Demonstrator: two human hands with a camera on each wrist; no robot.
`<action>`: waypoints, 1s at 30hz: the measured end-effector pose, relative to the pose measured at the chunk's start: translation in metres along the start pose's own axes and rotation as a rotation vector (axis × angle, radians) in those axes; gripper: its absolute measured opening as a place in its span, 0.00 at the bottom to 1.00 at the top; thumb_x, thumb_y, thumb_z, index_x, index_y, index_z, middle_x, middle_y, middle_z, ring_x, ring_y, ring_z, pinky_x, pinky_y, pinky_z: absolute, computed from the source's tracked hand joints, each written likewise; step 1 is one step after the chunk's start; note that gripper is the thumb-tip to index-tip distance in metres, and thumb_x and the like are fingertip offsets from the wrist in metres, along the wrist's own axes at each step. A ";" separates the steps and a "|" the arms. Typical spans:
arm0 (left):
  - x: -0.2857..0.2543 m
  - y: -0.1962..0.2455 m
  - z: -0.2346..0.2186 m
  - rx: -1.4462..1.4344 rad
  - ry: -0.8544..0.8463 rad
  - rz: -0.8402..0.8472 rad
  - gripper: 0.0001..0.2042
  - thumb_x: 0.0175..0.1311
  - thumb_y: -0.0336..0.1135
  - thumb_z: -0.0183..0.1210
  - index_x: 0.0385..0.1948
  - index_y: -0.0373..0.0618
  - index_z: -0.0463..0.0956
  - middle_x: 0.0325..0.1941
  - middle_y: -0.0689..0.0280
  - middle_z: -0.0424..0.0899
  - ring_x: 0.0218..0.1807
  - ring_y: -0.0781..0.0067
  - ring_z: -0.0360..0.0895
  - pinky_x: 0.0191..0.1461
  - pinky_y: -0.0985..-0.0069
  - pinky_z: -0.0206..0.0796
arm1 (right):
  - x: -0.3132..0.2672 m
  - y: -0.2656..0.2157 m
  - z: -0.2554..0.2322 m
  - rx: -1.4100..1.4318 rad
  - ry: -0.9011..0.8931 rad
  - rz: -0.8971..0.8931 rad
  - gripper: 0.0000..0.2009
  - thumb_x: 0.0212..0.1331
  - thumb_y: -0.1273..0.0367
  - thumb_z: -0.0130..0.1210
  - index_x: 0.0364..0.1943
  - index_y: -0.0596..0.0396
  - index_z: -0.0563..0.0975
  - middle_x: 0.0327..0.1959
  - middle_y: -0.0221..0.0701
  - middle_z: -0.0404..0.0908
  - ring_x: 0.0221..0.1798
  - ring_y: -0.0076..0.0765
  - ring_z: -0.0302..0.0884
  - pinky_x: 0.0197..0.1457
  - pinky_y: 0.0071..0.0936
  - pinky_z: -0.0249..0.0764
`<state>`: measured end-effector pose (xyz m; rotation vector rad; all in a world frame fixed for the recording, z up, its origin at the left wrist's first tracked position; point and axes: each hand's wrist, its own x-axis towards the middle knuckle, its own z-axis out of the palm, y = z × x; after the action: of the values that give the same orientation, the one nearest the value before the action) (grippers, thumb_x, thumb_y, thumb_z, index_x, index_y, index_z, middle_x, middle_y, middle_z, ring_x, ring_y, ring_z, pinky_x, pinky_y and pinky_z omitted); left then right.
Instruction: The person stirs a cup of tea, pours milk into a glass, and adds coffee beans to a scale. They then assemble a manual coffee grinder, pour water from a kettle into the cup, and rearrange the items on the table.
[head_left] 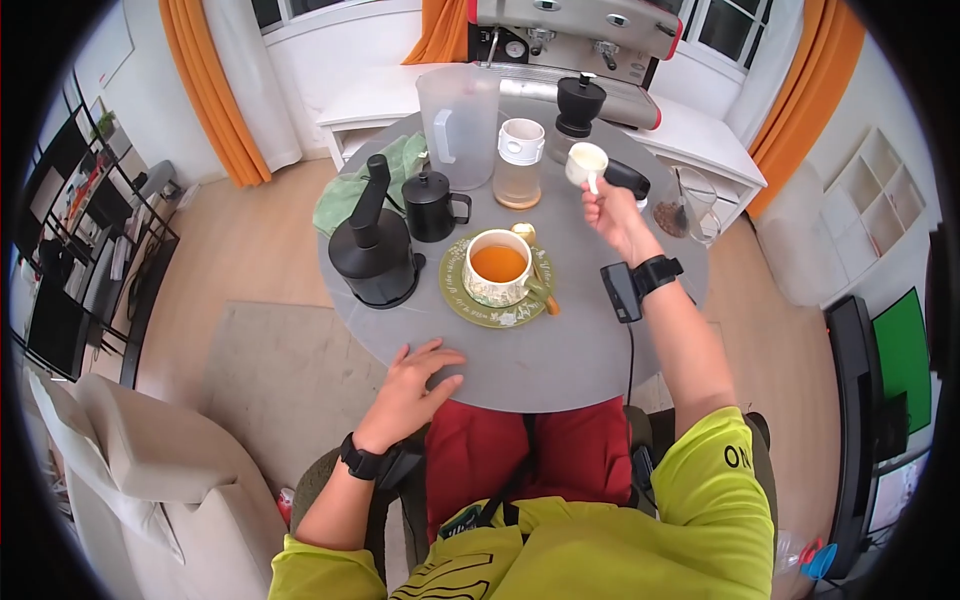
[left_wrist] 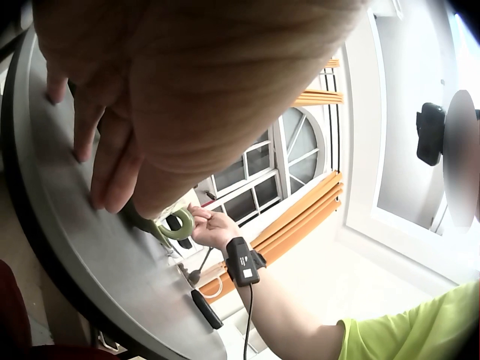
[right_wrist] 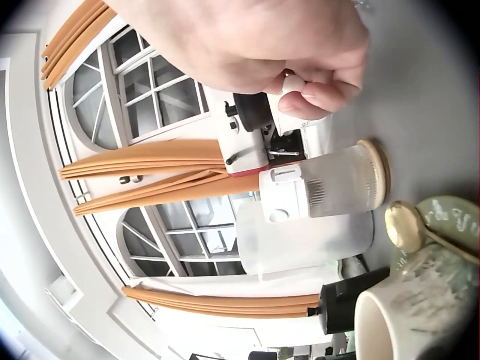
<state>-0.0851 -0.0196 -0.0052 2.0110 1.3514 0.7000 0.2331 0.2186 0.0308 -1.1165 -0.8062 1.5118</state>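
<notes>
In the head view, my right hand (head_left: 618,222) pinches the handle of a small white cup (head_left: 586,163) above the table's right side; the right wrist view shows thumb and fingers on that handle. What fills the small cup looks pale. A patterned cup (head_left: 482,288) of amber liquid stands on a green plate (head_left: 463,305), with a gold spoon (head_left: 523,232) beside it. My left hand (head_left: 408,388) rests on the table's near edge, fingers spread, holding nothing.
Left on the table (head_left: 500,365) are a black grinder (head_left: 372,258), a black pot (head_left: 430,208) and a green cloth (head_left: 335,200). Behind stand a clear pitcher (head_left: 460,120), a glass jar (head_left: 517,180) and a black-topped grinder (head_left: 578,105). A glass vessel (head_left: 700,195) stands at the right edge.
</notes>
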 end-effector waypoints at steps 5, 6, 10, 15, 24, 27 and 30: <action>0.000 0.003 0.001 0.008 0.018 0.001 0.12 0.63 0.37 0.56 0.46 0.47 0.77 0.50 0.62 0.81 0.67 0.57 0.66 0.72 0.51 0.44 | 0.006 0.034 -0.015 0.089 -0.007 0.108 0.16 0.73 0.62 0.37 0.38 0.61 0.71 0.23 0.25 0.67 0.22 0.19 0.58 0.23 0.16 0.59; 0.001 0.004 0.001 0.018 0.021 -0.001 0.12 0.63 0.36 0.56 0.46 0.47 0.77 0.50 0.62 0.81 0.67 0.57 0.66 0.72 0.52 0.45 | 0.008 0.038 -0.017 0.083 0.007 0.112 0.16 0.73 0.62 0.37 0.38 0.61 0.71 0.23 0.25 0.67 0.22 0.19 0.58 0.23 0.16 0.59; 0.002 0.008 0.001 0.051 0.022 -0.008 0.11 0.63 0.35 0.57 0.46 0.48 0.78 0.50 0.65 0.81 0.67 0.59 0.66 0.72 0.53 0.46 | 0.010 0.046 -0.017 0.082 0.030 0.104 0.16 0.73 0.61 0.38 0.39 0.62 0.71 0.23 0.25 0.67 0.21 0.19 0.58 0.22 0.16 0.59; 0.003 0.011 0.001 0.059 0.033 -0.018 0.12 0.62 0.35 0.58 0.46 0.47 0.78 0.50 0.64 0.81 0.67 0.58 0.66 0.72 0.53 0.47 | 0.014 0.053 -0.017 0.083 0.032 0.103 0.17 0.73 0.61 0.38 0.39 0.61 0.72 0.23 0.24 0.67 0.21 0.19 0.58 0.22 0.16 0.59; 0.009 0.023 -0.008 0.061 0.085 0.008 0.11 0.63 0.33 0.57 0.45 0.44 0.78 0.48 0.63 0.82 0.56 0.60 0.76 0.63 0.66 0.60 | 0.002 0.053 -0.012 0.130 0.011 0.143 0.18 0.71 0.54 0.41 0.41 0.56 0.71 0.24 0.25 0.67 0.21 0.20 0.59 0.22 0.17 0.60; 0.016 0.054 -0.031 0.046 0.172 -0.225 0.11 0.62 0.34 0.58 0.45 0.45 0.78 0.47 0.62 0.82 0.39 0.64 0.81 0.36 0.72 0.71 | -0.016 0.046 -0.010 0.173 0.086 0.141 0.18 0.70 0.53 0.43 0.41 0.55 0.70 0.24 0.25 0.67 0.21 0.20 0.59 0.22 0.16 0.59; 0.034 0.070 -0.050 0.103 0.275 -0.099 0.11 0.62 0.32 0.58 0.45 0.43 0.79 0.44 0.60 0.83 0.35 0.67 0.80 0.27 0.78 0.66 | -0.039 0.040 -0.020 0.263 0.056 0.044 0.16 0.70 0.54 0.45 0.41 0.55 0.69 0.23 0.24 0.66 0.22 0.19 0.58 0.22 0.16 0.56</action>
<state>-0.0663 0.0012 0.0826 1.9639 1.6647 0.9027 0.2391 0.1698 -0.0034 -0.9807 -0.5301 1.5653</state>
